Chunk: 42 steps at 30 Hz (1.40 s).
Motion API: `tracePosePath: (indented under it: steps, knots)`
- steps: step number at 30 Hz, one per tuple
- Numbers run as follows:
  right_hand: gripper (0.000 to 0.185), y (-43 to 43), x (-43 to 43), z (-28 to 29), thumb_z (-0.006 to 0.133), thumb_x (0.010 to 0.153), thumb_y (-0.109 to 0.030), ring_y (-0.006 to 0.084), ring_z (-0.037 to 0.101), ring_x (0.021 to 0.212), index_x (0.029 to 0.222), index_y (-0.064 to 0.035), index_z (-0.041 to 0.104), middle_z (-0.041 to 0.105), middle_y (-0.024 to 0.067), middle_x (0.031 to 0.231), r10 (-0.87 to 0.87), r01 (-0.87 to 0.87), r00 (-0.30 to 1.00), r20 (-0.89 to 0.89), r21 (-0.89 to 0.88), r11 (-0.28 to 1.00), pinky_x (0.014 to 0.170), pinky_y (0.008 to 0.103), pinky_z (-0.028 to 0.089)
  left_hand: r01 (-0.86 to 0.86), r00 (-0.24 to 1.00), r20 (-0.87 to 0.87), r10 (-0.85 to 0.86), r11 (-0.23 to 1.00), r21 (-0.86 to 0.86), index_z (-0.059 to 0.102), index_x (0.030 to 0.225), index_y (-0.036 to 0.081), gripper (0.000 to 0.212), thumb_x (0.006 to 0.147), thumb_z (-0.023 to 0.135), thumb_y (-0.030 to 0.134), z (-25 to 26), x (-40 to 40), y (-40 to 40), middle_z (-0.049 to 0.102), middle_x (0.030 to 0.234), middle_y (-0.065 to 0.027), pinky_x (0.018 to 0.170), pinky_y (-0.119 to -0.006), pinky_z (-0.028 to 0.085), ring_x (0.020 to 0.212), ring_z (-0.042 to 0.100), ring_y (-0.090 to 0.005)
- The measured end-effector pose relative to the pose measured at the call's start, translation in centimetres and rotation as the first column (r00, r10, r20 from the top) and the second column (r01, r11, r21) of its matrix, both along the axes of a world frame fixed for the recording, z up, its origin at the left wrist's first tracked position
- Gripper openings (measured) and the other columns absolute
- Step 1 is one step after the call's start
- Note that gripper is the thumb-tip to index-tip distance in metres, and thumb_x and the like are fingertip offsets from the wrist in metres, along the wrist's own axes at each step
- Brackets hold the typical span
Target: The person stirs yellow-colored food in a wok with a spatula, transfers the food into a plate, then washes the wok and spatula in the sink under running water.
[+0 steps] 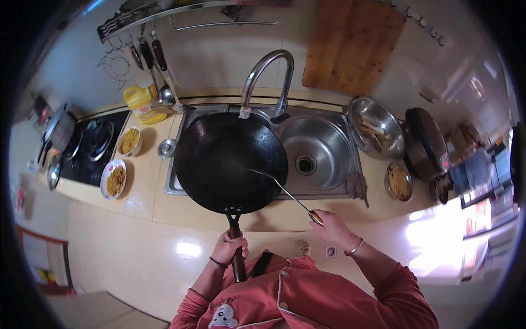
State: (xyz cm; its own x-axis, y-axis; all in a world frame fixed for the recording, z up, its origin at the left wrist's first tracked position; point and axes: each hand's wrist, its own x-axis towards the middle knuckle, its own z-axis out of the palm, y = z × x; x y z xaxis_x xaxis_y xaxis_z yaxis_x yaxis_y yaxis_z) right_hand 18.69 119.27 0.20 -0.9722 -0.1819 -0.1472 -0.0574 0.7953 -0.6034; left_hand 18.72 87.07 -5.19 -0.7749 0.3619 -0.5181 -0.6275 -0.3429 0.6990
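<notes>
A large black wok (222, 164) rests over the left part of the steel double sink (357, 181), covering the basin there. My left hand (230, 249) is wrapped around the wok's brown handle (238, 265), which points towards my body. In my right hand (333, 228) is a long-handled metal cooking utensil (289, 193), with its thin head down inside the wok; the exact shape of that head is hard to make out. Above the wok's far rim hangs the spout of the chrome faucet (267, 61). I cannot see whether water runs. The wok's inside looks dark, with no food visible.
Left of the sink stand a yellow oil jug (144, 105), a bowl (130, 142) and a plate (113, 179) of food, beside a gas stove (98, 140). To the right are a steel basin (376, 127), a rice cooker (425, 144) and another food bowl (398, 181). A cutting board (353, 45) leans behind.
</notes>
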Motion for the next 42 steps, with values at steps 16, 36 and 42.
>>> tracePosePath:
  steps: [16,36,42]
  knots:
    - [0.022,13.1,-16.3,2.7,0.053,0.087,-0.022,0.0403,0.059,0.085,0.095,-0.0019,0.054,0.061,0.0226,0.087,0.378,-0.349,0.919,-0.111,0.217,0.912,0.073,0.0476,0.047,-0.404,0.915,0.025,0.403,0.914,0.029,0.04,0.085,0.006,0.016,0.077,0.054,0.002,-0.2,2.8,25.1,0.048,0.063,-0.0072,0.044,-0.033,0.045,0.048,0.052,-0.0188]
    - [0.032,14.5,-10.3,6.1,0.055,0.086,-0.022,0.0386,0.059,0.078,0.113,-0.0043,0.054,0.061,0.019,0.086,0.731,-0.701,0.683,0.014,0.295,0.649,0.07,0.0447,0.048,-0.416,0.909,-0.035,0.415,0.909,-0.027,0.042,0.076,0.004,0.011,0.076,0.053,0.002,-2.3,3.1,26.4,0.049,0.06,-0.0086,0.043,-0.034,0.047,0.045,0.053,-0.0196]
    - [0.029,21.4,-12.0,11.0,0.055,0.085,-0.022,0.0324,0.062,0.075,0.11,-0.0082,0.052,0.059,0.0152,0.081,0.747,-0.589,0.664,0.04,0.644,0.488,0.064,0.0427,0.05,-0.482,0.876,-0.042,0.481,0.874,-0.065,0.04,0.079,0.002,0.013,0.075,0.052,0.0,-1.8,3.3,28.6,0.049,0.059,-0.0087,0.042,-0.033,0.046,0.046,0.054,-0.0201]
